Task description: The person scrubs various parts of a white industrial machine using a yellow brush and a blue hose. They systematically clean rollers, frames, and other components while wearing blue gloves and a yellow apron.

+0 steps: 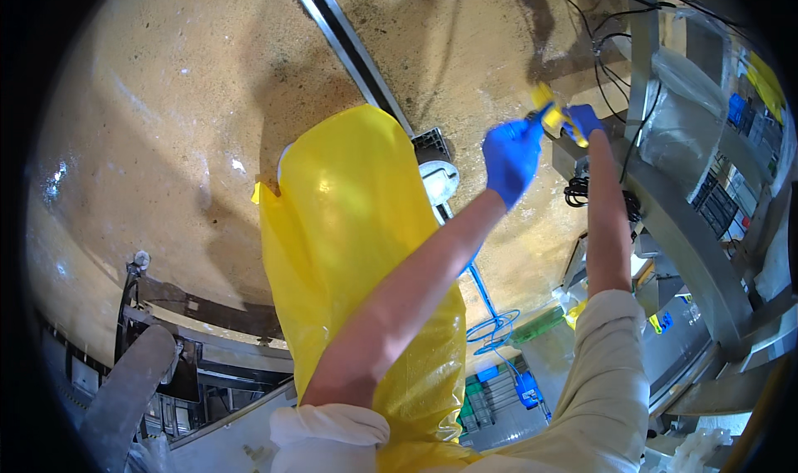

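My left hand (511,161), in a blue glove, is raised in front of me, right of the middle. Its fingers are closed around the lower end of a small yellow-and-blue object (550,111), blurred and of a kind I cannot make out. Just beyond it, my right hand (584,122), also blue-gloved, is closed against the yellow part of the same object or one next to it. A yellow plastic apron (357,215) covers my front, and light sleeves (611,348) are pushed up to the elbows.
A metal-edged drain channel (349,45) crosses the wet tan floor (158,124). A metal frame (690,240) with black cables (603,45) and clear plastic sheeting (682,124) stands close on the right. A coiled blue hose (495,327) lies below my arms; machinery (179,365) is at lower left.
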### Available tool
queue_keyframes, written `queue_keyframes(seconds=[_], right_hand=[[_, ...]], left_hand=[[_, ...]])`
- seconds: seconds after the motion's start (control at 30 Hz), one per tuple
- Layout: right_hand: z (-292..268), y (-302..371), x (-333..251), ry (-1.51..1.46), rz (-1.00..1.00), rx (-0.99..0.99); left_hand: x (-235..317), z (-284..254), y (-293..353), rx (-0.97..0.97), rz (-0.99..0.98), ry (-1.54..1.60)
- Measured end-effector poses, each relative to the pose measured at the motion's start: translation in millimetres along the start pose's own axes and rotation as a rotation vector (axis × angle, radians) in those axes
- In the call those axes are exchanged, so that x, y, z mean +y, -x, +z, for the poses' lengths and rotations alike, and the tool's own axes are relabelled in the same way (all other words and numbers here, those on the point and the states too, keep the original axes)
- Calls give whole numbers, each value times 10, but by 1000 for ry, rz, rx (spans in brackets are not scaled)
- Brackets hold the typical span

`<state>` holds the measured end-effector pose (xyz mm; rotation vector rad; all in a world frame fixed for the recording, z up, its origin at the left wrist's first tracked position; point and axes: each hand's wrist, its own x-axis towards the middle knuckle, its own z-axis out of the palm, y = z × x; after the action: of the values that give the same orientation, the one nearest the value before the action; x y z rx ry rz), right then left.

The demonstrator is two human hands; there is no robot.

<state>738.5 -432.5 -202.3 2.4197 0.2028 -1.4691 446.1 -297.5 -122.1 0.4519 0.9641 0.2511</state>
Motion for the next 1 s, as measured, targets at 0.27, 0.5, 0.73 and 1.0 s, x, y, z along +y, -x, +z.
queue_keyframes(seconds=[0.27, 0.5, 0.73, 1.0], right_hand=[[-496, 287, -2028, -1800, -858, -64], [46, 738, -2634, -1737, -432, 24], [-477, 844, -2260, -1687, -421, 223], [-464, 1891, -1608, -1002, -431, 805]], left_hand=[[1252, -129, -411, 56, 97, 330], [1506, -303, -343, 38, 147, 240], [1538, 5, -38, -61, 18, 232], [1915, 308, 606, -179, 37, 264]])
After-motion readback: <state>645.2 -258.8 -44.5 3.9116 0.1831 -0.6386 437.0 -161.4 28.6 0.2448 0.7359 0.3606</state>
